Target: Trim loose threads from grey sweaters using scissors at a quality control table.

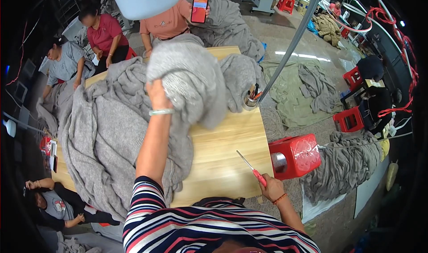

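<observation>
Taken from the middle of the table's bare pale wood (223,141), a large heap of grey knitted fabric (116,123) spreads across 9 o'clock. The person's left hand (157,96), at 10 o'clock, grips a bunched grey knit piece (191,72), which sits raised and slightly blurred at 11. The right hand (272,189), between 4 and 5, is closed round a slim red-handled tool (253,170), its metal tip pointing toward 11 over the wood; whether it touches, I cannot tell. A jar of tools (250,101) stands near the edge at 1 o'clock, beside a slanting metal pole (290,50). Around the room, a co-worker holds up a phone (199,10) at 12, and two others sit at 10. A green sheet (290,105) lies on the floor at 2. The open wood runs from the heap to the right-hand edge and down to the near edge at 6; just past the edge, between 3 and 4, a red stool (298,157) crowds that side.
</observation>
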